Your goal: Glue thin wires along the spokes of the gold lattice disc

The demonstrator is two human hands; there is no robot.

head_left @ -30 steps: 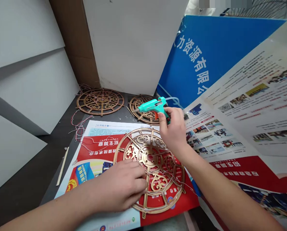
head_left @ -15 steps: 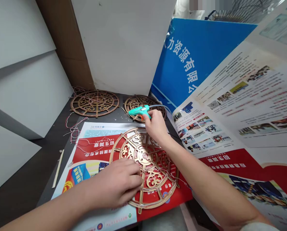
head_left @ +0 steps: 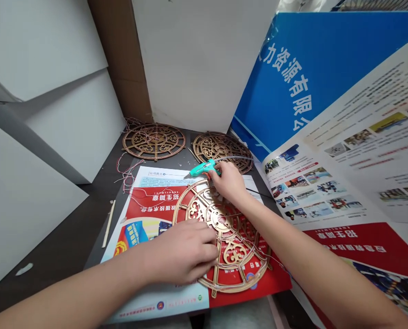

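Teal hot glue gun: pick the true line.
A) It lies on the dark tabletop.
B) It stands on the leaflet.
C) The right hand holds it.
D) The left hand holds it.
C: the right hand grips the teal hot glue gun, while the left hand lies on the gold fretwork wheel.

Corner of white panels (head_left: 42, 50)
Brown cardboard (head_left: 119, 59) upper centre-left, blue lettered sign (head_left: 303, 73) upper right, dark tabletop (head_left: 49, 256) lower left

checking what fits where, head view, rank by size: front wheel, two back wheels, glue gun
Front wheel looks largest, though it sits nearest the camera.
Left back wheel and right back wheel look alike, unranked.
Glue gun looks smallest.
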